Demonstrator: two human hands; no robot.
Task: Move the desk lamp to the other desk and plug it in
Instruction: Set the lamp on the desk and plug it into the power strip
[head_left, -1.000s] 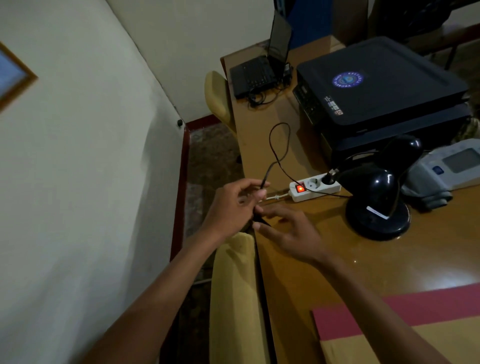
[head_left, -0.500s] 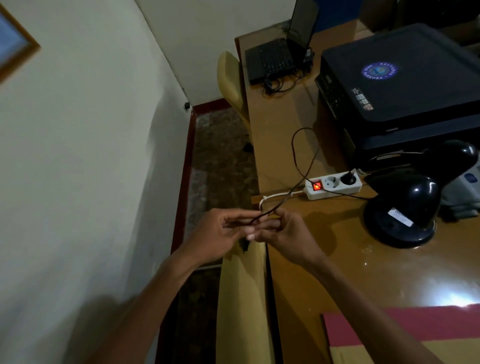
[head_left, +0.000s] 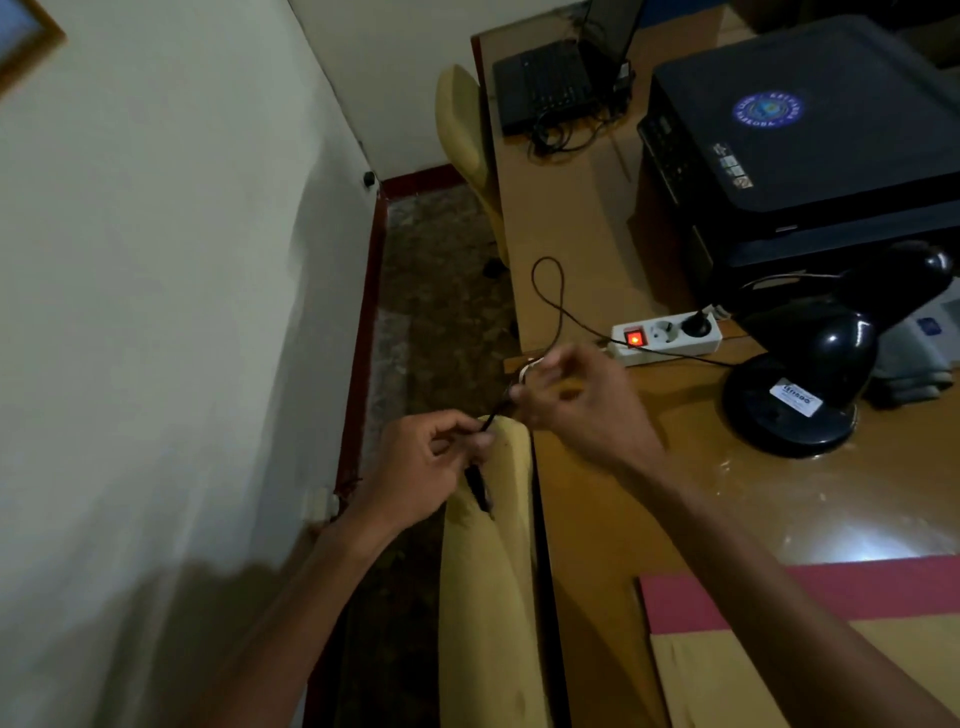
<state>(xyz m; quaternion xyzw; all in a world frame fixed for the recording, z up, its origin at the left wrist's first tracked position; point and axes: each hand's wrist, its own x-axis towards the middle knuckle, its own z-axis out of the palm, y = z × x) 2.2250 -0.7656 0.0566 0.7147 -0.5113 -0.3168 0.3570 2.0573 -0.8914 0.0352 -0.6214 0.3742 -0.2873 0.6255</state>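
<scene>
The black desk lamp (head_left: 810, 364) stands on the wooden desk (head_left: 727, 499) at the right, head bent down over its round base. Its thin black cord (head_left: 558, 306) loops across the desk to my hands at the desk's left edge. My left hand (head_left: 426, 467) pinches the cord near its end, with the dark plug (head_left: 478, 486) hanging below the fingers. My right hand (head_left: 576, 400) pinches the same cord slightly higher, close to the left hand. A white power strip (head_left: 667, 335) with a lit red switch lies behind my right hand; one black plug sits in it.
A large black printer (head_left: 800, 140) fills the desk behind the lamp, a grey device beside it. A laptop (head_left: 561, 78) sits at the far end. Yellow chair backs (head_left: 488, 571) stand along the desk's left edge, a white wall at left. A red and yellow folder (head_left: 769, 623) lies near me.
My hands have come together on the cord and then drawn slightly apart along it, the left hand lower with the plug. The view has shifted left and closer.
</scene>
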